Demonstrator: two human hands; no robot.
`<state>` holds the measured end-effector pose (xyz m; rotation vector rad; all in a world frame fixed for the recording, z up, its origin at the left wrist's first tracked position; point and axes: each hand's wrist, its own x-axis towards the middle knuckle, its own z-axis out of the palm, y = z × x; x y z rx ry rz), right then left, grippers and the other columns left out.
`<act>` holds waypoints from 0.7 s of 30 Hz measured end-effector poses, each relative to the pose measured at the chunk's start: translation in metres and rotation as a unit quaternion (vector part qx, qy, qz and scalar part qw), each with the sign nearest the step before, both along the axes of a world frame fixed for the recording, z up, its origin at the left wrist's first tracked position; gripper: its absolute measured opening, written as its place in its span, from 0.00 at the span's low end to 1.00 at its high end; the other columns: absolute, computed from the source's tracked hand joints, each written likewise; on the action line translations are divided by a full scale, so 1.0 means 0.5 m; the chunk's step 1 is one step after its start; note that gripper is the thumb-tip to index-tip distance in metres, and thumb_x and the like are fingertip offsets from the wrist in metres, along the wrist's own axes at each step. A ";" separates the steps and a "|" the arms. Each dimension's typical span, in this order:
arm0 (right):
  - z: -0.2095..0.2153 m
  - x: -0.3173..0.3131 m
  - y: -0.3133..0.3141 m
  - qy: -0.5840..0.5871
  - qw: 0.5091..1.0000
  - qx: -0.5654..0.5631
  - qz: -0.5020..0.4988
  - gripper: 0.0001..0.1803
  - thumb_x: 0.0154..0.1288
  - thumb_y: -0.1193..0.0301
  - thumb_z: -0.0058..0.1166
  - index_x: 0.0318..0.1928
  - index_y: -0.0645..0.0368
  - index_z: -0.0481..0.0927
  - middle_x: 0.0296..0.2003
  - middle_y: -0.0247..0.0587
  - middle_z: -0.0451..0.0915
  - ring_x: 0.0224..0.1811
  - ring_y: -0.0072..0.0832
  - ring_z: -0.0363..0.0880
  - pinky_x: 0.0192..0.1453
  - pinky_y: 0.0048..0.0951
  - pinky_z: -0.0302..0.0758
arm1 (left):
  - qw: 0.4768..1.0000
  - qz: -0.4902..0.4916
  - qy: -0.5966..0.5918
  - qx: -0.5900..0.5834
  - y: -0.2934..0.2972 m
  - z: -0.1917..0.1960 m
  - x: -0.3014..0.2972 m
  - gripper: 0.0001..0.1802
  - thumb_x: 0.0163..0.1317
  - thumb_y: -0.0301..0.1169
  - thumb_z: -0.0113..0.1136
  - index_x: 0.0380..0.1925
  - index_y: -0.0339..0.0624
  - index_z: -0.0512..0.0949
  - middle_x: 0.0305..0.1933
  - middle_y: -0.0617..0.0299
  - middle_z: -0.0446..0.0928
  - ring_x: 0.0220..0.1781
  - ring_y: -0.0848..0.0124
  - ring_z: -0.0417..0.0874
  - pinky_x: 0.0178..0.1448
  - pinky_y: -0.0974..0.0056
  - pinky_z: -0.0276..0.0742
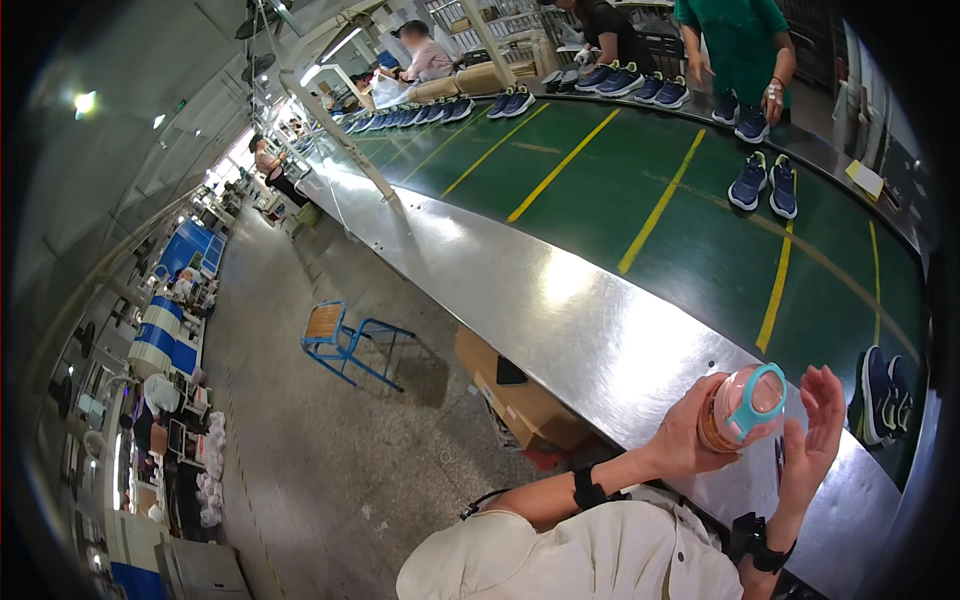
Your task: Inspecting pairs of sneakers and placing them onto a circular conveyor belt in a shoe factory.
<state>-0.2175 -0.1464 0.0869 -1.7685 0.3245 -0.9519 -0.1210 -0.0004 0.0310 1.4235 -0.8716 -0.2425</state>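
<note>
Bottle (735,415) up in front of me, over the near edge of the bright metal ledge (600,320), and it's my left hand (690,432) that has it, fingers wrapped around the clear body from the left. Pink lid on top, teal loop (744,408) across it. Look at the lean: the long axis runs on a slant, base down to the left, lid up and to the right, tipped my way. So the lid end sits between my two hands, facing the side where my right hand (818,425) is. That right hand holds nothing, fingers loosely spread and slightly bent, just beside the lid; whether the thumb brushes it, I cannot tell. Left is the nearer hand, since it has the grip; right is a small gap off, as far as I can judge.

Over on the right, near me, a pair of dark shoes (876,395) on the green belt (580,200). Farther along, a navy pair (747,183) stands by a yellow line. At the far side, a co-worker in green (738,50) has a hand down at another shoe (752,126). Left of the ledge, down on the floor, a blue-framed stool (323,322).
</note>
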 end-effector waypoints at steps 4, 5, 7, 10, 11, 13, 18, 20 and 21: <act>-0.001 -0.010 0.018 -0.015 0.996 -0.063 0.056 0.45 0.49 0.57 0.69 0.65 0.61 0.62 0.55 0.45 0.71 0.60 0.36 0.69 0.67 0.38 0.61 | 0.999 0.015 -0.049 -0.011 -0.007 -0.001 -0.006 0.50 0.39 0.30 0.75 0.62 0.40 0.57 0.57 0.50 0.67 0.59 0.57 0.73 0.61 0.58 0.69; 0.000 -0.010 0.024 0.029 0.986 -0.156 0.053 0.45 0.48 0.60 0.69 0.65 0.61 0.62 0.55 0.45 0.71 0.59 0.35 0.69 0.67 0.38 0.61 | 0.999 0.008 -0.043 -0.010 -0.009 -0.002 -0.009 0.50 0.39 0.30 0.75 0.62 0.40 0.57 0.57 0.50 0.67 0.59 0.57 0.73 0.61 0.58 0.69; 0.001 -0.004 0.030 0.037 0.992 -0.107 0.056 0.46 0.47 0.61 0.70 0.65 0.62 0.62 0.55 0.45 0.70 0.60 0.36 0.69 0.67 0.38 0.61 | 1.000 0.008 -0.020 -0.003 -0.010 -0.003 -0.011 0.50 0.39 0.30 0.76 0.62 0.39 0.56 0.57 0.50 0.68 0.58 0.56 0.73 0.61 0.58 0.69; 0.002 0.006 0.024 0.000 0.995 0.014 0.095 0.47 0.45 0.65 0.71 0.65 0.63 0.61 0.57 0.47 0.69 0.61 0.36 0.68 0.68 0.38 0.60 | 1.000 -0.001 0.020 -0.021 -0.007 -0.006 -0.009 0.50 0.40 0.30 0.76 0.62 0.37 0.56 0.57 0.49 0.67 0.58 0.55 0.73 0.61 0.58 0.69; 0.004 0.006 0.018 -0.020 0.996 0.044 0.076 0.47 0.46 0.65 0.71 0.65 0.63 0.61 0.57 0.48 0.69 0.62 0.36 0.68 0.68 0.38 0.60 | 0.999 -0.008 0.035 -0.020 -0.007 -0.007 -0.008 0.50 0.40 0.30 0.76 0.62 0.37 0.56 0.57 0.49 0.67 0.58 0.55 0.73 0.61 0.58 0.69; 0.007 0.001 0.014 -0.022 0.997 0.068 0.027 0.45 0.49 0.65 0.69 0.65 0.63 0.61 0.58 0.49 0.69 0.62 0.37 0.67 0.68 0.39 0.60 | 0.999 0.010 0.032 -0.026 -0.008 -0.008 -0.006 0.51 0.39 0.30 0.76 0.62 0.35 0.56 0.57 0.49 0.67 0.59 0.54 0.72 0.61 0.58 0.69; 0.015 -0.007 0.041 0.001 0.995 -0.010 0.104 0.46 0.47 0.66 0.70 0.65 0.63 0.61 0.58 0.47 0.69 0.61 0.37 0.68 0.67 0.38 0.61 | 1.000 0.017 -0.002 0.008 -0.012 -0.002 -0.009 0.50 0.40 0.31 0.75 0.62 0.36 0.56 0.57 0.48 0.68 0.59 0.54 0.72 0.62 0.58 0.69; 0.016 0.005 0.051 0.070 0.993 -0.079 0.060 0.48 0.42 0.70 0.72 0.65 0.62 0.62 0.58 0.45 0.70 0.60 0.37 0.70 0.65 0.37 0.64 | 1.000 0.012 -0.020 0.017 -0.011 0.001 -0.009 0.49 0.41 0.31 0.75 0.62 0.36 0.56 0.57 0.48 0.68 0.59 0.55 0.72 0.62 0.58 0.69; 0.017 0.013 0.052 0.029 0.996 -0.059 0.062 0.49 0.39 0.74 0.72 0.65 0.63 0.62 0.57 0.46 0.70 0.59 0.37 0.71 0.63 0.35 0.67 | 1.000 -0.002 0.003 -0.004 -0.011 0.002 -0.010 0.48 0.42 0.31 0.75 0.62 0.36 0.57 0.56 0.49 0.68 0.59 0.56 0.72 0.61 0.58 0.69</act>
